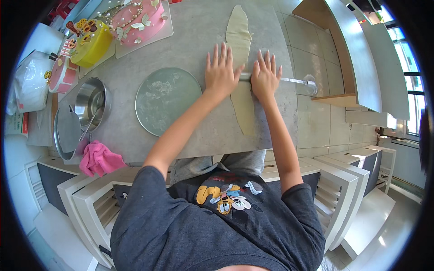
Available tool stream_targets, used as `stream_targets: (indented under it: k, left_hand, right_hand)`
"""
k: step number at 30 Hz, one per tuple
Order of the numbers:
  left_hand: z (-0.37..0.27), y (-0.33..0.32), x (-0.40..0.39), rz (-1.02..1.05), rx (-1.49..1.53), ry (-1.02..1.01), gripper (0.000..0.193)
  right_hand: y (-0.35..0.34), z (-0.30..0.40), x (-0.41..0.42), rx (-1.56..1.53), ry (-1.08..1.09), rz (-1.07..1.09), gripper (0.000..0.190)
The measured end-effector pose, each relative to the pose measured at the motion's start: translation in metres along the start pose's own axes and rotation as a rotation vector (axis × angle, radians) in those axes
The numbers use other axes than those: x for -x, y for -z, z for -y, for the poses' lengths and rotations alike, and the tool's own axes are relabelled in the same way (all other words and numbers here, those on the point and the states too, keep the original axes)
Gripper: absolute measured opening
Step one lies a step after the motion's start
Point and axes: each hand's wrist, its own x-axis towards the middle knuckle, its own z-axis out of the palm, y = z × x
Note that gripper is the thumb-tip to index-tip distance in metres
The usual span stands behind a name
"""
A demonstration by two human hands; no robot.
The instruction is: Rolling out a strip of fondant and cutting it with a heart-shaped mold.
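Observation:
A long, thin strip of pale dough (pixel 238 32) lies lengthwise on the grey tabletop, running from the far side toward my body. Across it sits a rolling pin (pixel 244 77), of which a short grey length shows between my hands. My left hand (pixel 221 73) rests flat over the pin's left part, palm down, fingers spread and pointing away from me. Flat over the right part lies my right hand (pixel 265 77), beside the dough's right edge, its fingers slightly apart. Both palms hide much of the pin. Neither hand's fingers wrap around it.
A round glass-like board (pixel 168 101) lies left of my arms. Farther left are a steel bowl (pixel 89 105), a pink cloth (pixel 101 158), and yellow (pixel 93 47) and pink (pixel 145 23) decorated cakes. A pale narrow strip (pixel 295 80) extends past the table's right edge; what it is I cannot tell.

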Motion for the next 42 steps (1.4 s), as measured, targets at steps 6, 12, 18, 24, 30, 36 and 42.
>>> stream_targets:
  k: [6,12,18,24,30,36,42]
  left_hand:
    - [0.014,-0.007,-0.022,-0.038,0.055,0.222,0.067]
    - [-0.011,0.031,0.053,-0.031,0.145,-0.21,0.063]
    - [-0.007,0.052,0.081,-0.104,0.294,-0.173,0.059]
    - [-0.029,0.063,0.104,0.097,0.262,-0.488,0.05]
    - [-0.017,0.029,0.094,-0.021,0.138,-0.572,0.038]
    - [-0.017,0.033,0.075,-0.102,0.282,-0.503,0.022]
    - [-0.022,0.089,0.035,-0.134,0.843,0.069,0.018]
  right_hand:
    - [-0.018,0.011,-0.035,-0.095,-0.056,0.031,0.046]
    - [0.025,-0.018,0.043,-0.105,0.098,0.065,0.052]
    - [0.061,-0.011,0.061,-0.272,0.231,0.092,0.049]
    - [0.048,-0.018,0.046,-0.416,0.366,0.075,0.03]
    - [0.045,-0.018,0.044,-0.429,0.078,-0.244,0.024]
    - [0.04,-0.027,0.043,-0.363,-0.198,-0.337,0.027]
    - [0.041,-0.027,0.043,-0.391,-0.179,-0.352,0.027]
